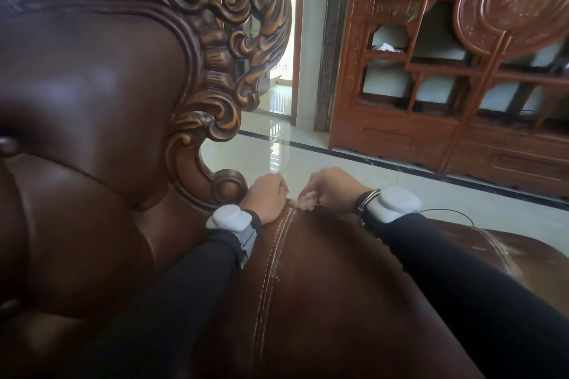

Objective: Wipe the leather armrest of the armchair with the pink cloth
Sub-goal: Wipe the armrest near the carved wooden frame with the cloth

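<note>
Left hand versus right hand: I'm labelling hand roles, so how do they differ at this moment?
The right hand pinches the bunched pink cloth at the far end of the brown leather armrest; the left hand holds no cloth and rests curled beside the white stitched seam. The left sits next to the carved wooden scroll; the right is farther from it. Both wear grey wrist devices and black sleeves.

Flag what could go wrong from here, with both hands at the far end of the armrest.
1. Only a small bunch of the pink cloth shows under the right hand; bunched like that, it may wipe a narrow strip and miss most of the leather armrest.
2. The left hand sits right beside the carved wooden scroll; knuckles could knock it.
</note>
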{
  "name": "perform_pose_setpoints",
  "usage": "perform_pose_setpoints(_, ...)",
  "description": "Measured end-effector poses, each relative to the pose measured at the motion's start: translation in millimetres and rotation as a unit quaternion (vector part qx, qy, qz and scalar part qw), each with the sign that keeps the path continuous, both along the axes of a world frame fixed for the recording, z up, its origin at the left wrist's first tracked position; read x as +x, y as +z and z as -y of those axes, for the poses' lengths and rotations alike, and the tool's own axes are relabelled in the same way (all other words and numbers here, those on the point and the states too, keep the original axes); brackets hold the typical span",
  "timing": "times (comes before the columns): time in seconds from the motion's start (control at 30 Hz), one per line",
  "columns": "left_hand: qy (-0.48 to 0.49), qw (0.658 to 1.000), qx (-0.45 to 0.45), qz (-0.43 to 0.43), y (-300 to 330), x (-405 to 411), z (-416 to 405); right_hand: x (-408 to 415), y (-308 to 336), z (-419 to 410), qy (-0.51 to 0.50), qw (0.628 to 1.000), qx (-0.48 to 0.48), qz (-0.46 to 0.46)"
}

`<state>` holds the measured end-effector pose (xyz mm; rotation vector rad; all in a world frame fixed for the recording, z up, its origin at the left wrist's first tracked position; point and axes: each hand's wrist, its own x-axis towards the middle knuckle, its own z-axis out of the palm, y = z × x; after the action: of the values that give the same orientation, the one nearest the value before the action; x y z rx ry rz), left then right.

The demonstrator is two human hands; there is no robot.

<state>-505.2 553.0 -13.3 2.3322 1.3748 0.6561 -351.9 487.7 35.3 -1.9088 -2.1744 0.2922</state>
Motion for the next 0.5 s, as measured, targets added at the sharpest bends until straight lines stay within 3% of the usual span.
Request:
perform_pose_setpoints(0.27, 0.006, 1.0, -0.008, 0.018, 1.9, -3.2, 7.2, -15.3, 16.7, 30.5, 0.073, 0.997, -0.019, 0.01)
perform_pose_setpoints(0.4, 0.017, 0.999, -0.007, 0.042, 0.8, -6.5, 9.4, -15.1, 19.1, 24.0, 0.015, 0.999, 0.049, -0.003)
perform_pose_setpoints(0.5, 0.014, 0.998, -0.001, 0.061, -0.5, -6.9, 12.4, -14.9, 9.5, 25.1, -0.019, 0.999, 0.035, -0.009)
